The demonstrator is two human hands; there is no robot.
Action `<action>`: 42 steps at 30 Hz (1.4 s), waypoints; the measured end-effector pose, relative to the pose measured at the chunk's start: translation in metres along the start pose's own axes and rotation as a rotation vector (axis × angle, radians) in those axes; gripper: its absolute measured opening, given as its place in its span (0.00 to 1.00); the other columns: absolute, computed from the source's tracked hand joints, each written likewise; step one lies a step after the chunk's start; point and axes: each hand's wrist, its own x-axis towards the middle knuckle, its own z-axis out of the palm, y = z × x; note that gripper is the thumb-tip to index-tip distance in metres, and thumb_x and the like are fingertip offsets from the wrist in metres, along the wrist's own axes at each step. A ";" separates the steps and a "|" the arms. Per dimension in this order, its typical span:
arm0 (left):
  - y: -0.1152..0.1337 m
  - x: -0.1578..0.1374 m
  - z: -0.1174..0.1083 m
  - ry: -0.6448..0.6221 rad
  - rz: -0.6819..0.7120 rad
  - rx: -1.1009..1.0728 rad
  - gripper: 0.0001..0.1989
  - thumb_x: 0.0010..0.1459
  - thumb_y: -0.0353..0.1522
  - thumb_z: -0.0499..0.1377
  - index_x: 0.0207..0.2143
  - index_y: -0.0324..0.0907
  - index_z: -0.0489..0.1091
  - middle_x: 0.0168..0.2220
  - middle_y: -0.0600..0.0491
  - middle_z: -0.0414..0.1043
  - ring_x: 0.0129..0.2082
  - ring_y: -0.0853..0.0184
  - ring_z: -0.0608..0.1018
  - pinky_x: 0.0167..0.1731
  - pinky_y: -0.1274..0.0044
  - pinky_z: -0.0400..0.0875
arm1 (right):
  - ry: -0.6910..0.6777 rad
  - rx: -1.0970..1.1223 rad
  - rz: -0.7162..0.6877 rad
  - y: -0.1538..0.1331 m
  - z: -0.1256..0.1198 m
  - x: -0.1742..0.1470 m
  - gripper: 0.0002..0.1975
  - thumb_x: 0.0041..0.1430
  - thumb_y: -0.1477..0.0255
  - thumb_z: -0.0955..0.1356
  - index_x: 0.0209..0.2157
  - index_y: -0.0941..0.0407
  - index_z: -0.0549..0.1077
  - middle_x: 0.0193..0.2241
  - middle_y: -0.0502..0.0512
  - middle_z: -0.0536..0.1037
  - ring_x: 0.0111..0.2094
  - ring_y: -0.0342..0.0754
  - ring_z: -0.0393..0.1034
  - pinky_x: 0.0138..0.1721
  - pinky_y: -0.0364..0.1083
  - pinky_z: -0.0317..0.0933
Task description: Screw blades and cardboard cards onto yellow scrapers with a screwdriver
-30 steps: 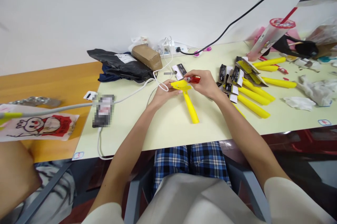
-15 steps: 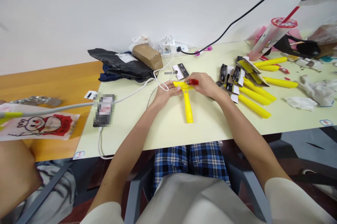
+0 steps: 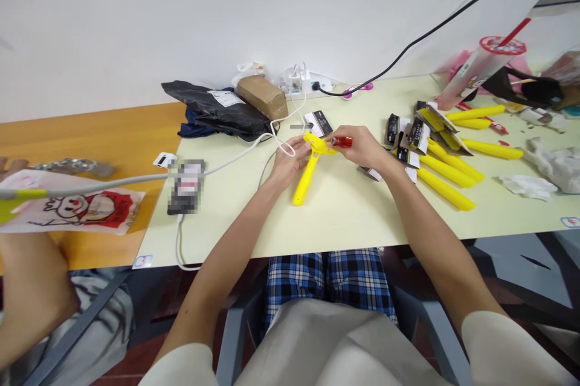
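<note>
Pale tabletop (image 3: 353,217) | left hand (image 3: 287,164): yellow scraper (image 3: 310,168) | right hand (image 3: 360,145): red-handled tool (image 3: 343,142)

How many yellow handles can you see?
7: one handle beside the left hand; six in the pile on the right: two behind, one midway, three in front. More may be hidden.

No text is readable (print on the parcel label (image 3: 225,98) and black-and-white cards (image 3: 321,124) is too small).

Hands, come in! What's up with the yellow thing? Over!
Left hand holding yellow tool by its head. Right hand holding red tool close by. White cable looping close to left hand.
</note>
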 end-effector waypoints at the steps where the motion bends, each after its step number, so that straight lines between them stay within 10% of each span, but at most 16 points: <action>1: 0.001 -0.001 0.001 -0.009 0.004 -0.010 0.29 0.48 0.42 0.83 0.49 0.44 0.79 0.53 0.47 0.85 0.48 0.56 0.88 0.49 0.63 0.87 | 0.003 0.006 -0.001 -0.001 0.000 0.000 0.20 0.76 0.55 0.71 0.51 0.59 0.80 0.47 0.57 0.82 0.45 0.47 0.78 0.53 0.52 0.77; 21: 0.011 -0.007 0.007 -0.093 0.122 0.104 0.24 0.56 0.44 0.80 0.49 0.40 0.84 0.55 0.45 0.86 0.50 0.59 0.88 0.50 0.68 0.87 | 0.026 -0.028 -0.010 -0.019 0.009 0.006 0.24 0.76 0.51 0.69 0.49 0.59 0.80 0.41 0.55 0.81 0.39 0.46 0.74 0.49 0.49 0.72; 25: 0.015 -0.008 0.005 -0.088 0.082 0.213 0.27 0.60 0.51 0.77 0.50 0.41 0.83 0.52 0.44 0.87 0.43 0.62 0.89 0.38 0.76 0.85 | -0.021 -0.096 -0.010 -0.023 0.003 0.016 0.24 0.77 0.50 0.68 0.44 0.59 0.78 0.34 0.51 0.77 0.35 0.44 0.70 0.45 0.48 0.69; 31: 0.021 -0.007 0.004 -0.033 0.082 0.269 0.27 0.64 0.54 0.73 0.46 0.40 0.81 0.38 0.46 0.85 0.25 0.69 0.83 0.19 0.81 0.72 | -0.119 -0.236 0.011 -0.025 -0.021 0.039 0.23 0.78 0.52 0.66 0.47 0.59 0.79 0.39 0.54 0.80 0.40 0.47 0.73 0.48 0.49 0.68; 42: 0.029 -0.009 0.003 -0.090 0.136 0.015 0.26 0.61 0.51 0.76 0.51 0.43 0.81 0.34 0.53 0.80 0.26 0.71 0.81 0.21 0.82 0.71 | -0.618 -0.415 0.157 0.000 -0.020 0.076 0.21 0.75 0.58 0.73 0.59 0.59 0.77 0.55 0.60 0.80 0.54 0.51 0.78 0.57 0.56 0.78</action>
